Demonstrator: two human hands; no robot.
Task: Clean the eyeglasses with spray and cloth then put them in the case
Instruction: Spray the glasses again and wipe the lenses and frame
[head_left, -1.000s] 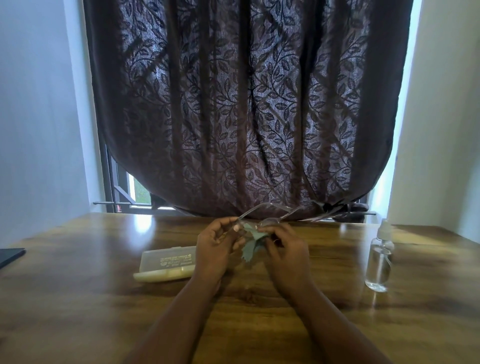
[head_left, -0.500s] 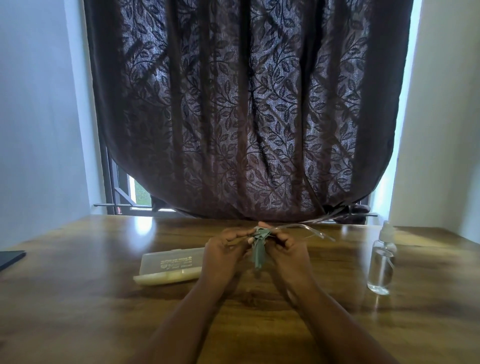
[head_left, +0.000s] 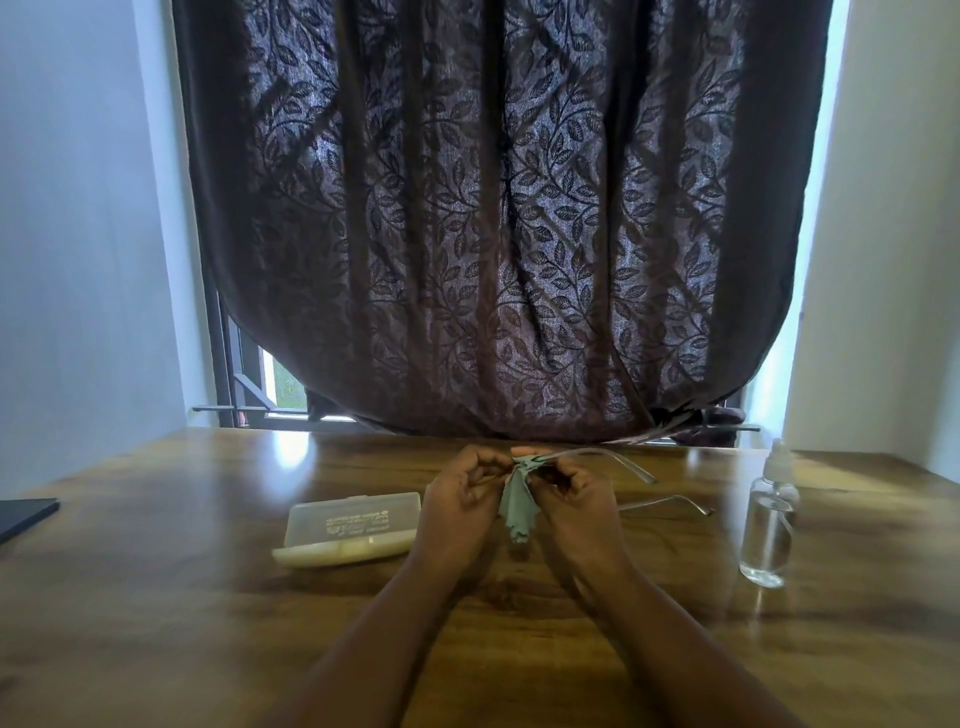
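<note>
Both hands meet above the middle of the wooden table (head_left: 156, 597). My left hand (head_left: 460, 499) grips the front of the clear-framed eyeglasses (head_left: 623, 464), whose two temples stick out to the right. My right hand (head_left: 574, 501) pinches a small grey-green cloth (head_left: 514, 506) against the glasses; the cloth hangs down between the hands. The lenses are hidden behind fingers and cloth. A translucent case (head_left: 350, 527) lies closed just left of my left hand. A clear spray bottle (head_left: 769, 519) stands upright to the right.
A dark flat object (head_left: 23, 517) lies at the table's left edge. A dark leaf-patterned curtain (head_left: 493, 218) hangs over the window behind the table's far edge. White walls flank both sides.
The glasses have been turned: the temples, which pointed up and away, now point right and lower over the table. The cloth now hangs straight down between my hands.
</note>
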